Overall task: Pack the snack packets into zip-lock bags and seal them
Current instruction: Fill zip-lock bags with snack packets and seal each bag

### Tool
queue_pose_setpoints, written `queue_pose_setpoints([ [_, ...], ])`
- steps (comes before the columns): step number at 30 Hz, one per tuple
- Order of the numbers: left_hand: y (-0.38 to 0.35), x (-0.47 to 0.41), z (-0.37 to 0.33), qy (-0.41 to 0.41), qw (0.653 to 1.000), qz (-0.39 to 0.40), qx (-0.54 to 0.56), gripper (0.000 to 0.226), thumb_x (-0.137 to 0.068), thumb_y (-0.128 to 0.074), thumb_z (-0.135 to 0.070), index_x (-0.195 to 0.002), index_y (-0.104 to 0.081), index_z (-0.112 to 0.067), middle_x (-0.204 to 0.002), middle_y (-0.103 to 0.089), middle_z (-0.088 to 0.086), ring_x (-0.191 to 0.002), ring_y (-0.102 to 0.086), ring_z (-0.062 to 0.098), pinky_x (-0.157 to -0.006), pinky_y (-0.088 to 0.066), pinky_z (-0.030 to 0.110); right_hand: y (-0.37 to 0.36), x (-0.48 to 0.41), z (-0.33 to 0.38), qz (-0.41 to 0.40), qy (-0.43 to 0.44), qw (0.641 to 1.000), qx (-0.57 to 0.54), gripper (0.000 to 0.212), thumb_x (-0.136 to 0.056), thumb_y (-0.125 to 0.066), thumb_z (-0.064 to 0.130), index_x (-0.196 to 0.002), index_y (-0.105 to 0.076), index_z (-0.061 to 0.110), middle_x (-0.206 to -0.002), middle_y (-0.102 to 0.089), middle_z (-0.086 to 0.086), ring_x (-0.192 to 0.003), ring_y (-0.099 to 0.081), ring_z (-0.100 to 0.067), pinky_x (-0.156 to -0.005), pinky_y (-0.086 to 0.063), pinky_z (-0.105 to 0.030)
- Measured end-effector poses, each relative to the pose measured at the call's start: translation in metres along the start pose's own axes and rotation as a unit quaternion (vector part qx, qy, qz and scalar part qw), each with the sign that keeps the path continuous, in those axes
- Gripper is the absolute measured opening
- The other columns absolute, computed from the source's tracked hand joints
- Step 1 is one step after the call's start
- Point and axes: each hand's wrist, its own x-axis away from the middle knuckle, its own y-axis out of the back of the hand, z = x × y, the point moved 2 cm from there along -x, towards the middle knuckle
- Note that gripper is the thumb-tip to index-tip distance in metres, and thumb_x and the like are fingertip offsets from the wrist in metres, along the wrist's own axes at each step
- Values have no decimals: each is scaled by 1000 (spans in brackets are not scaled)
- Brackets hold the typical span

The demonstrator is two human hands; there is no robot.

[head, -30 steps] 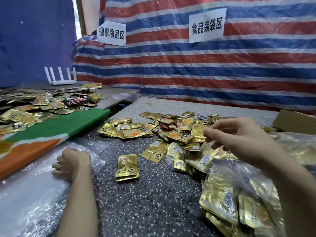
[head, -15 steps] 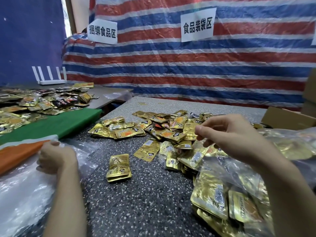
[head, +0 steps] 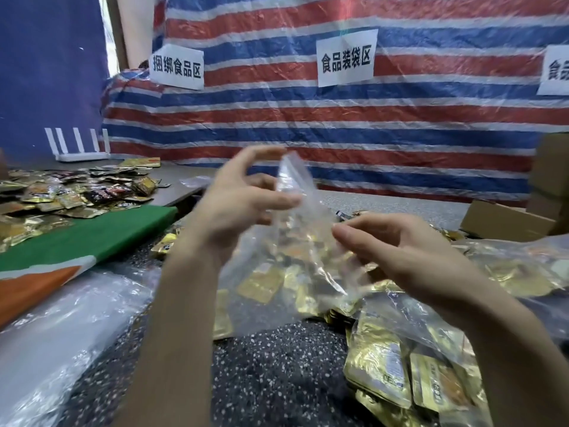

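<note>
The left hand (head: pixel 243 204) and right hand (head: pixel 409 257) each pinch an empty zip-lock bag (head: pixel 295 251), held up above the snack packets (head: pixel 378 371) on the worktop (head: pixel 277 380). The film looks light, limp and slippery, so the stiffer zip edge seems the best place to grip it.

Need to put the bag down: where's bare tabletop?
For the bag: bare speckled tabletop lies nearest you, between the plastic sheet on the left, filled bags on the right and the packet pile beyond. A thinner strip runs behind the pile, by the box. Middle and right are crowded.
</note>
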Motion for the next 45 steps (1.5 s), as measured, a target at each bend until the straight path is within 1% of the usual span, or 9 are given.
queue_pose_setpoints([
  [8, -51, -3, 13, 9, 988, 153, -18, 52, -72, -80, 5, -117, -64, -15, -94, -74, 19, -77, -69, 19, -65, -55, 24, 20, 10, 1, -4, -87, 994, -68, 16, -81, -71, 19, -85, -80, 5, -85, -77, -12, -61, -66, -13, -48, -48, -18],
  [13, -46, -4, 15, -35, 983, 104, -146, 19, -74, -84, -24, -86, -71, -16, -84, -72, 1, -74, -67, 14, -63, -54, 25, 22, 11, 1, -37, -95, 991, -81, 19, -67, -79, 26, -66, -77, 7, -71, -71, -14, -53, -56, -16, -44, -45, -19],
  [17, -53, 2, 15, 23, 966, 222, -127, 32, -76, -72, -50, -80, -72, -18, -73, -69, -6, -67, -61, 8, -54, -45, 18, 18, 11, 2, -48, -72, 995, -58, 23, -58, -82, 34, -54, -70, 14, -59, -67, -7, -49, -54, -11, -43, -40, -18],
  [21, -59, 4, 16, 22, 954, 283, -94, 14, -85, -70, -31, -75, -72, -21, -70, -66, -4, -62, -56, 7, -53, -42, 17, 18, 10, 3, -7, -66, 998, -18, 24, -54, -86, 34, -55, -69, 17, -59, -66, -6, -52, -54, -13, -46, -39, -19],
  [29, -13, -13, 29, 81, 982, 134, -108, 16, -77, -69, -13, -62, -67, -11, -54, -55, -4, -49, -48, 9, -43, -37, 17, 43, 14, -6, -124, -110, 984, -63, 10, -84, -71, 3, -82, -70, -7, -62, -63, -9, -46, -53, -12, -40, -41, -18],
  [34, -1, -13, 33, 113, 970, 183, -112, 26, -68, -83, -34, -55, -71, -15, -54, -59, -4, -47, -50, 8, -43, -38, 16, 37, 15, 3, -116, -13, 993, -2, 24, -85, -65, -8, -86, -57, 15, -80, -67, -5, -60, -61, -17, -49, -49, -23],
  [37, -6, -12, 32, 119, 970, 202, -65, 38, -63, -86, -47, -67, -76, -11, -72, -70, 9, -61, -61, 15, -56, -51, 22, 34, 19, 10, -61, 73, 995, 15, 41, -83, -59, -17, -83, -67, 23, -104, -68, -3, -72, -67, -30, -53, -51, -25],
  [40, -9, -13, 30, 138, 973, 186, 20, 62, -61, -82, -48, -96, -75, 2, -107, -72, 22, -79, -68, 21, -73, -60, 32, 32, 22, 14, -17, 103, 992, 76, 46, -84, -58, -15, -75, -76, 26, -124, -64, 16, -84, -67, -1, -55, -49, -13],
  [45, -22, -11, 27, 143, 979, 142, -43, 68, -83, -67, -47, -117, -60, 11, -99, -68, 16, -84, -61, 23, -72, -48, 32, 27, 18, 7, 24, 75, 990, 116, 29, -86, -63, 2, -80, -81, 24, -129, -59, 26, -79, -68, -3, -51, -49, -16],
])
